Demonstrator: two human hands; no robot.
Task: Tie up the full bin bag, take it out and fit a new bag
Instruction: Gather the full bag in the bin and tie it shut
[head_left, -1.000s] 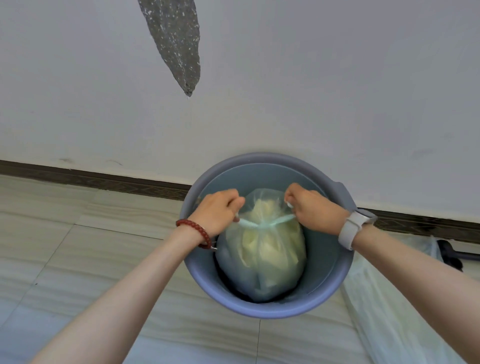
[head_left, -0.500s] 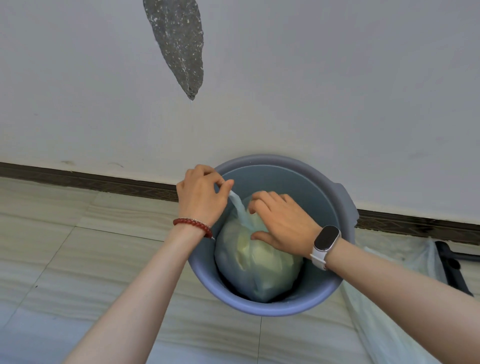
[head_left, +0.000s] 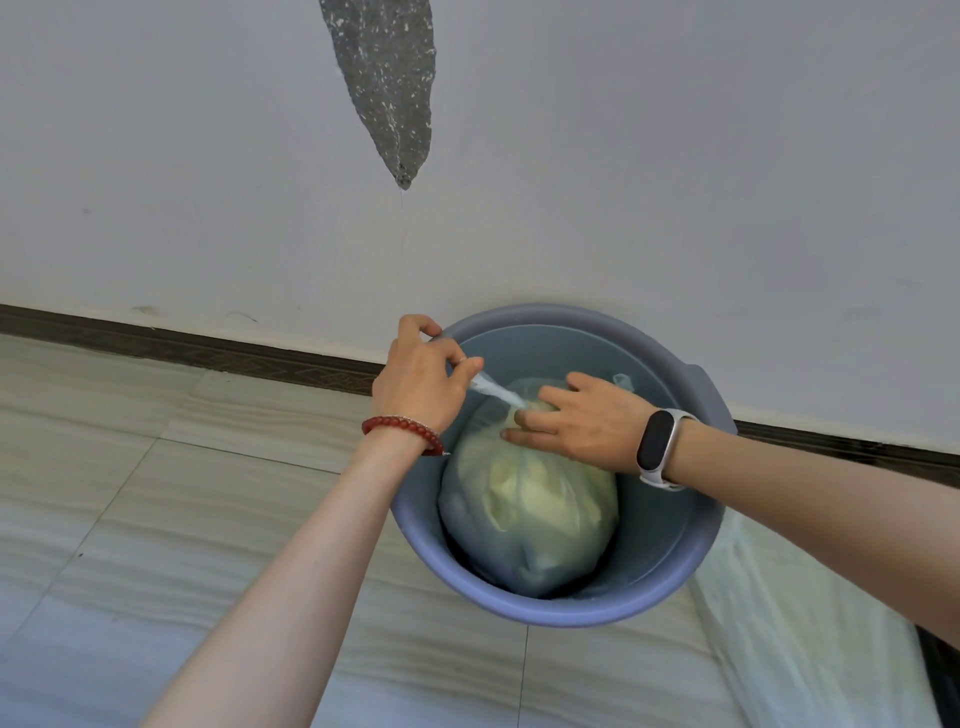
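A round blue-grey bin (head_left: 670, 592) stands on the tiled floor against the wall. Inside it sits a full translucent bin bag (head_left: 535, 514) with pale yellow contents. My left hand (head_left: 421, 379), with a red bead bracelet on the wrist, pinches a twisted end of the bag (head_left: 493, 388) and holds it taut over the bin's left rim. My right hand (head_left: 576, 421), a watch on its wrist, lies on the top of the bag at the knot, fingers curled around the plastic there. A second loose bag end (head_left: 623, 382) sticks up behind my right hand.
A white wall with a dark skirting board (head_left: 208, 348) runs behind the bin, with a grey bare patch (head_left: 387, 78) high up. Pale translucent plastic (head_left: 810, 644) lies on the floor to the right of the bin. A dark object (head_left: 940, 675) shows at the right edge.
A second ago both hands pulled the two bag ends apart. Since then my right hand has let its end go and dropped onto the knot, while my left keeps its end pulled up and left.
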